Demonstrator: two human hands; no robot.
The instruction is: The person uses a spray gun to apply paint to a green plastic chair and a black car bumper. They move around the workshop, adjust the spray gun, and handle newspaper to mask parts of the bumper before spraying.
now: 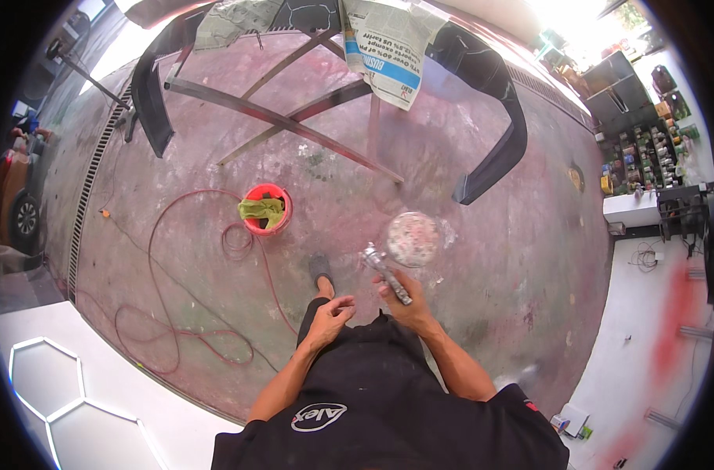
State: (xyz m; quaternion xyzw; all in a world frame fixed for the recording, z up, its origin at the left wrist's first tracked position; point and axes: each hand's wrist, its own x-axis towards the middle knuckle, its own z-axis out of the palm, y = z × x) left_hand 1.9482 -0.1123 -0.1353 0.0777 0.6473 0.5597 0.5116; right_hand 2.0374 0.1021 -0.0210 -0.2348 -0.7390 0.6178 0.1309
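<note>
My right hand [404, 301] is closed around a silver metal spray gun [386, 273], its head pointing up and forward. My left hand [335, 315] is left of it, fingers loosely bent and apart, with nothing visible in them. Just beyond the gun is a round, paint-speckled object [413, 238], perhaps a can or stool top; I cannot tell which. A red bucket [285, 215] with a yellow-green cloth [260, 209] sits on the stained floor [506, 282], ahead of my left hand.
Crossed metal stands [271, 116] hold dark curved bumper pieces [498, 125] under newspaper [388, 47] ahead. A red hose [169, 258] coils at left beside a drain grate [90, 204]. Shelves of cans [659, 157] line the right; a car [24, 204] shows at far left.
</note>
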